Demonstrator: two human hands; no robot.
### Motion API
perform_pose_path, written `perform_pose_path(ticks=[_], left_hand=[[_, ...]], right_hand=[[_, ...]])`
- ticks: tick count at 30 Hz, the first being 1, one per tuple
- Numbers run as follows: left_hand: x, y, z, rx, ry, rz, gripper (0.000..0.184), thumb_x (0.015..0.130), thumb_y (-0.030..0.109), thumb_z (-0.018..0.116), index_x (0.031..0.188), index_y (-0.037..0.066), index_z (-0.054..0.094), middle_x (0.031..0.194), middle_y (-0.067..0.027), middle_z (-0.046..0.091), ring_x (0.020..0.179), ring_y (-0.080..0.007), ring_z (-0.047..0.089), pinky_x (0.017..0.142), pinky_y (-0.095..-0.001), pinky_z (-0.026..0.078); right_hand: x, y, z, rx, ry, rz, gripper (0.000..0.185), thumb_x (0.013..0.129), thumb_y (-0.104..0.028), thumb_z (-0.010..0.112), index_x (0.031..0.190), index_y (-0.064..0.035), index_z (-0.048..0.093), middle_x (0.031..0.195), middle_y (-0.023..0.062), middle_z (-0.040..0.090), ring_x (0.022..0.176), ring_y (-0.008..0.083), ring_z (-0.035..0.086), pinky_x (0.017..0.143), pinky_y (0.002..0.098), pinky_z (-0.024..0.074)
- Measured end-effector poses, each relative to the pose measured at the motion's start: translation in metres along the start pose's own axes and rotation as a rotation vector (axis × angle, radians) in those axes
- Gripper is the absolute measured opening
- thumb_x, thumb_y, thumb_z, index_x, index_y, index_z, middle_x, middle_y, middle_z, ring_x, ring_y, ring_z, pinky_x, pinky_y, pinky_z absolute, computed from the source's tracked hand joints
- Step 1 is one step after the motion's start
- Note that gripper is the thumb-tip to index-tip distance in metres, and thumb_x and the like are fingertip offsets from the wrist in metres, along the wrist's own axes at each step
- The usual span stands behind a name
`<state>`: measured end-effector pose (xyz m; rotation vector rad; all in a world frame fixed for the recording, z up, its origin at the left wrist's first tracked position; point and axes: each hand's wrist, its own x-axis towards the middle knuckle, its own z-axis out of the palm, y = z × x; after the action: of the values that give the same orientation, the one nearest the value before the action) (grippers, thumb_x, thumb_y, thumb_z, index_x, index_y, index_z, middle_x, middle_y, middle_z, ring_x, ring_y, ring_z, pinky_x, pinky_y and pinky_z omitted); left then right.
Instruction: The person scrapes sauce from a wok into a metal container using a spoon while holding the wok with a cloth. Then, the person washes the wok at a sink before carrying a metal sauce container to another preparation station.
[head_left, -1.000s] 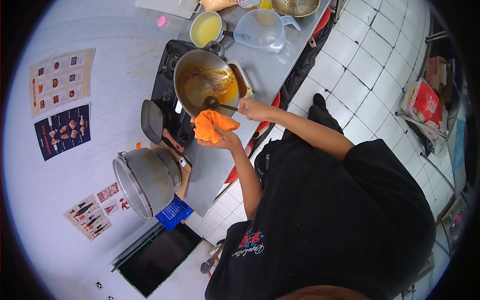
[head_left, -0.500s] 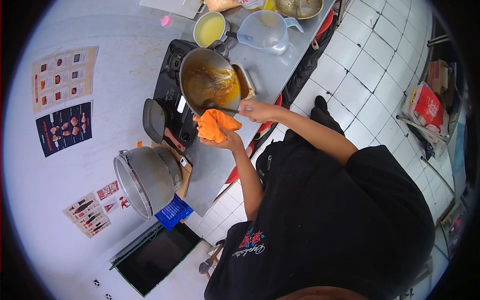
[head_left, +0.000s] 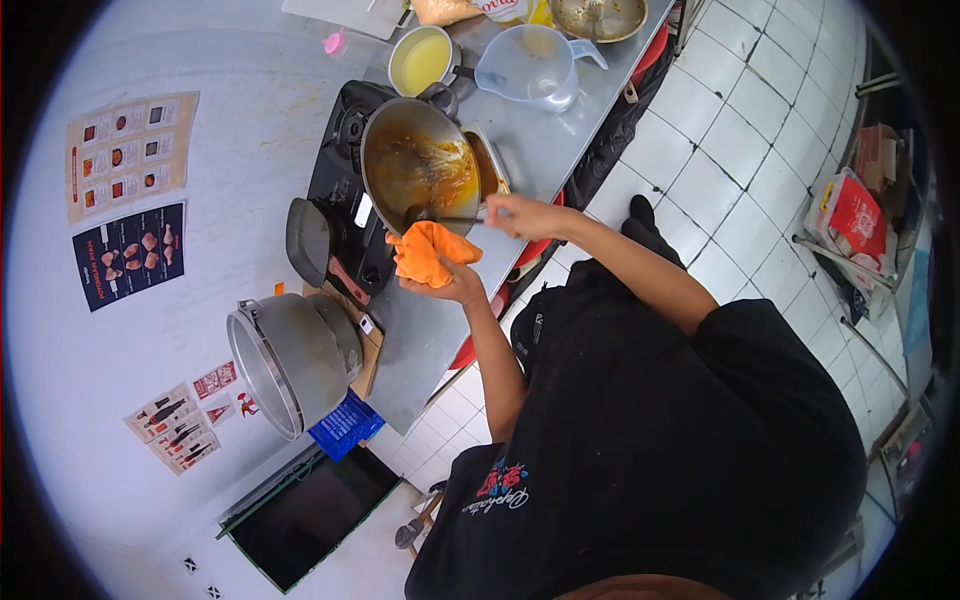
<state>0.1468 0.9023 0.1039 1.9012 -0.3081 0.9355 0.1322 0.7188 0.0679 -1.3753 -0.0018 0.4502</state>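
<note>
My left hand (head_left: 458, 287) grips a folded orange cloth (head_left: 428, 252) at the near edge of a deep metal wok (head_left: 385, 160). The wok tilts toward a shallow container (head_left: 486, 165) with brown sauce, partly hidden beneath its rim. Orange-brown sauce streaks the wok's inside. My right hand (head_left: 522, 216) is closed around the handle of a ladle (head_left: 421, 213), whose dark head rests inside the wok near the cloth. The wok's handle under the cloth is hidden.
A black gas stove (head_left: 335, 170) carries a square grill pan (head_left: 308, 240). Beyond the wok stand a pot of yellow liquid (head_left: 420, 62), a clear measuring jug (head_left: 528, 65) and a metal bowl (head_left: 615, 20). A large aluminium pot (head_left: 300, 350) is on the near side.
My right hand and the ladle have shifted slightly to the right. The wok and my left hand with the cloth stay nearly still.
</note>
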Motion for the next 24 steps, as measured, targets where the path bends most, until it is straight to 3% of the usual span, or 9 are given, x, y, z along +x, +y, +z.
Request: perform_pose_path(ticks=[1, 4, 8, 11, 14, 17, 20, 23, 24], left_hand=[[0.002, -0.003, 0.001, 0.086, -0.015, 0.054, 0.056, 0.095, 0.024, 0.063, 0.133, -0.002, 0.031, 0.13, -0.0181, 0.042, 0.125, -0.0312, 0.046, 0.107, -0.0432, 0.036], [0.002, 0.006, 0.008, -0.027, 0.049, 0.033, 0.055, 0.096, 0.025, 0.063, 0.132, -0.002, 0.031, 0.128, -0.0175, 0.042, 0.122, -0.0305, 0.047, 0.105, -0.0423, 0.038], [-0.002, 0.002, 0.002, 0.038, 0.039, -0.01, 0.054, 0.096, 0.024, 0.062, 0.131, -0.003, 0.031, 0.127, -0.0175, 0.042, 0.122, -0.0307, 0.047, 0.106, -0.0425, 0.038], [0.001, 0.002, 0.003, 0.077, 0.013, 0.045, 0.054, 0.096, 0.024, 0.062, 0.131, -0.003, 0.031, 0.127, -0.0178, 0.042, 0.122, -0.0314, 0.047, 0.106, -0.0433, 0.037], [0.003, 0.01, 0.007, 0.015, 0.026, 0.04, 0.054, 0.096, 0.024, 0.062, 0.131, -0.003, 0.032, 0.126, -0.018, 0.043, 0.122, -0.0318, 0.047, 0.106, -0.044, 0.037], [0.002, 0.009, 0.006, 0.047, 0.011, 0.086, 0.055, 0.096, 0.025, 0.062, 0.131, -0.003, 0.031, 0.126, -0.0178, 0.043, 0.121, -0.0313, 0.047, 0.106, -0.0441, 0.037], [-0.001, 0.003, 0.004, 0.051, -0.014, 0.094, 0.058, 0.095, 0.027, 0.063, 0.132, -0.003, 0.031, 0.126, -0.0175, 0.043, 0.121, -0.0306, 0.047, 0.106, -0.0442, 0.037], [0.0, 0.004, 0.005, 0.019, 0.002, 0.027, 0.061, 0.095, 0.03, 0.064, 0.133, -0.003, 0.03, 0.125, -0.0171, 0.043, 0.12, -0.0303, 0.047, 0.105, -0.044, 0.038], [0.0, 0.005, 0.007, -0.013, 0.015, 0.008, 0.061, 0.095, 0.031, 0.064, 0.133, -0.003, 0.03, 0.125, -0.017, 0.043, 0.119, -0.0303, 0.047, 0.105, -0.0437, 0.038]], right_hand=[[0.001, -0.005, 0.002, 0.05, -0.101, 0.076, 0.023, 0.098, -0.027, 0.056, 0.096, -0.0054, 0.048, 0.071, 0.0106, 0.059, 0.066, 0.024, 0.06, 0.062, 0.041, 0.0456], [-0.005, 0.022, -0.003, -0.477, 0.244, -0.034, 0.022, 0.098, -0.026, 0.056, 0.097, -0.0058, 0.049, 0.074, 0.014, 0.06, 0.07, 0.0292, 0.061, 0.066, 0.0432, 0.0454], [-0.01, -0.008, -0.012, -0.265, 0.132, -0.092, 0.022, 0.098, -0.029, 0.052, 0.105, -0.0078, 0.05, 0.094, 0.0201, 0.065, 0.091, 0.0401, 0.062, 0.075, 0.0503, 0.0453], [-0.003, 0.018, -0.004, -0.459, 0.159, -0.077, 0.021, 0.098, -0.027, 0.053, 0.104, -0.0071, 0.049, 0.094, 0.0202, 0.064, 0.089, 0.0392, 0.062, 0.075, 0.0491, 0.0455], [-0.016, -0.01, -0.023, -0.519, 0.309, 0.157, 0.021, 0.098, -0.026, 0.053, 0.105, -0.0068, 0.05, 0.094, 0.0204, 0.064, 0.09, 0.0391, 0.061, 0.074, 0.0483, 0.0455], [0.002, 0.0, -0.006, -0.218, 0.205, -0.22, 0.022, 0.098, -0.026, 0.053, 0.107, -0.0066, 0.049, 0.094, 0.0206, 0.064, 0.09, 0.0394, 0.062, 0.074, 0.0486, 0.0454], [0.02, 0.026, 0.015, -0.289, 0.211, -0.251, 0.022, 0.098, -0.027, 0.053, 0.108, -0.0067, 0.049, 0.091, 0.0207, 0.064, 0.089, 0.0396, 0.062, 0.073, 0.0491, 0.0452], [0.0, 0.008, -0.008, -0.493, 0.347, 0.025, 0.017, 0.099, -0.022, 0.053, 0.103, -0.0074, 0.044, 0.081, 0.0166, 0.057, 0.067, 0.0368, 0.055, 0.065, 0.0454, 0.0456], [0.004, 0.007, -0.007, -0.389, 0.325, -0.081, 0.017, 0.099, -0.022, 0.053, 0.103, -0.0079, 0.044, 0.081, 0.0174, 0.058, 0.069, 0.0385, 0.056, 0.065, 0.0467, 0.0454]])
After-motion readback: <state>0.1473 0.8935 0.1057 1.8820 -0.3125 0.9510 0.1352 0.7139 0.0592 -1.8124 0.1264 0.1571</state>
